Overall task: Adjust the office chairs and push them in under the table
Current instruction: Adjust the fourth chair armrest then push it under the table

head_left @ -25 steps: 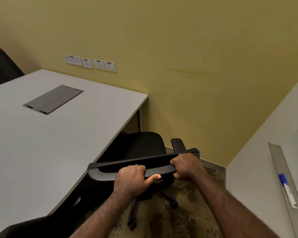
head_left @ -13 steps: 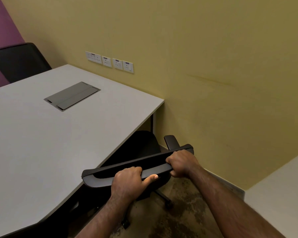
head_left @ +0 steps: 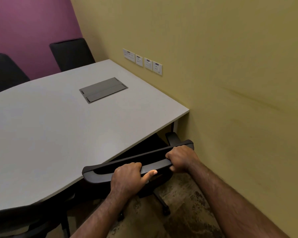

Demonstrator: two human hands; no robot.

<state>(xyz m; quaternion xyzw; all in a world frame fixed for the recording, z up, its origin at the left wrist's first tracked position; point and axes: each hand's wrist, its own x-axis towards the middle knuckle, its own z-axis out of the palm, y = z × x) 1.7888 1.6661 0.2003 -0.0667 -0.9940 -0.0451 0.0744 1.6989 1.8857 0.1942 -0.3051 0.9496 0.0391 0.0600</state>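
Closer under table (head_left: 58,134) now, chair (head_left: 100,176) (no readable labels) gripped by both hands.

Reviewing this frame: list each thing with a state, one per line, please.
Near chair: seat under the table, backrest top gripped by both hands.
Left hand: closed on backrest.
Right hand: closed on backrest.
Table cable hatch: shut.
Two far chairs: backs upright at the table's far edge.
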